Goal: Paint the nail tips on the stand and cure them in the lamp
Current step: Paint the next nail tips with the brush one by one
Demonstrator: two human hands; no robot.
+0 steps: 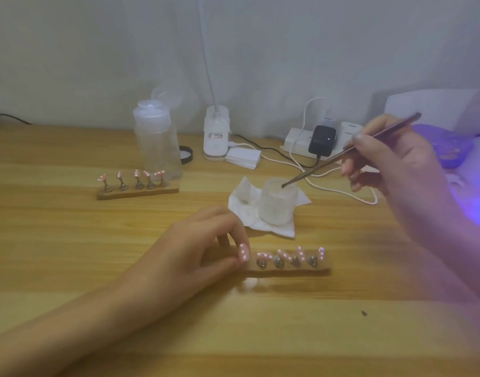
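Note:
A wooden stand (287, 272) lies near the table's middle with several pink nail tips dotted white (300, 253) on metal holders. My left hand (206, 240) pinches the leftmost tip (244, 253) at the stand's left end. My right hand (391, 156) holds a thin brush (350, 149) like a pen, its tip dipped at the rim of a small frosted glass cup (277, 204). A second stand with pink dotted tips (136, 183) sits farther back on the left. The curing lamp (448, 148) glows purple at the right edge.
The cup stands on a white tissue (244, 197). Behind are a clear pump bottle (157, 142), a black lid (186, 154), a white desk lamp base (216, 134), a power strip with a black adapter (321, 141) and white cables (342, 190).

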